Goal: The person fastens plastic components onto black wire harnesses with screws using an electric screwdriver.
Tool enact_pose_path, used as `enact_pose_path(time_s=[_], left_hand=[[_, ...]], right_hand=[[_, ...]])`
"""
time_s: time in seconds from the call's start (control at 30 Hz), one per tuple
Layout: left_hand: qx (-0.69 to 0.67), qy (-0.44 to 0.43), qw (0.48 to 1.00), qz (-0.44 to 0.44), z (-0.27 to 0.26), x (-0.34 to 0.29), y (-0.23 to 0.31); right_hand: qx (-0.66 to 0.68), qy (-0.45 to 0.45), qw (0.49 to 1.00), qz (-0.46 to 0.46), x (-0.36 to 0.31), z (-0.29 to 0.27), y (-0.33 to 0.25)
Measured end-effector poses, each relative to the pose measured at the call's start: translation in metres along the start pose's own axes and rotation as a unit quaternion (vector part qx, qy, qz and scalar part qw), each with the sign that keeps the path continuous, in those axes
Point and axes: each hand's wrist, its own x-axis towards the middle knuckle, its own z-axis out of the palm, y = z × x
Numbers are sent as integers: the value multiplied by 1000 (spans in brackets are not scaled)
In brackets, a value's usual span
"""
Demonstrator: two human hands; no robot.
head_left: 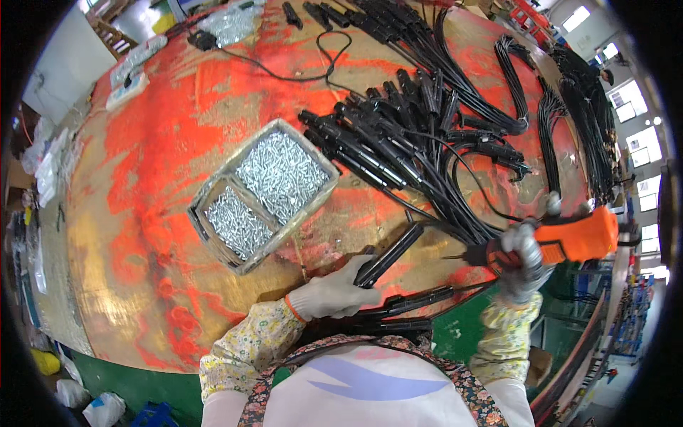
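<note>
Workshop room with bright windows (629,101) along the right rim, and a green floor (142,381) that shows below the front edge of the worktable (142,285). The tabletop takes up most of the view, its orange-red coat worn through in wide patches to tan board. Black cable bundles (511,82) lie looped across its right side. Nearer the middle, a heap of black tubular housings (398,135) points up and left, its cables (455,199) trailing down to the right and passing behind the right hand — there they crowd the working spot and are partly hidden. Left of the heap, just beside its ends, sits a worn two-compartment box (204,226), set askew. Clear plastic bags (231,25) lie at the far edge, near a black cord (284,76).

An orange-and-black electric screwdriver (580,238) is in the right hand (523,260), gloved fingers wrapped around it; whether one presses a trigger I cannot tell. The gloved left hand (333,290) grips the lower end of a single black housing (395,250), fingers closed, holding it tilted above the table's near part. The thin bit (452,257) points toward that housing — near, but apart. Silvery screws (281,171) fill both compartments.
</note>
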Motion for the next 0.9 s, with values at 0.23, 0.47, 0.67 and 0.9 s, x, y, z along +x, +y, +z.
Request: enact_pose_path(time_s=[0.23, 0.47, 0.67, 0.9], left_hand=[[394, 136, 885, 207, -32, -36, 53], [698, 343, 588, 222, -36, -24, 119], [743, 415, 420, 316, -72, 25, 161], [764, 411, 454, 202, -93, 94, 206]], right_hand=[[-283, 96, 942, -156, 137, -143, -32], [-235, 210, 930, -188, 249, -243, -34], [-366, 48, 925, -89, 209, -219, 55], [-428, -250, 868, 42, 160, -235, 166]])
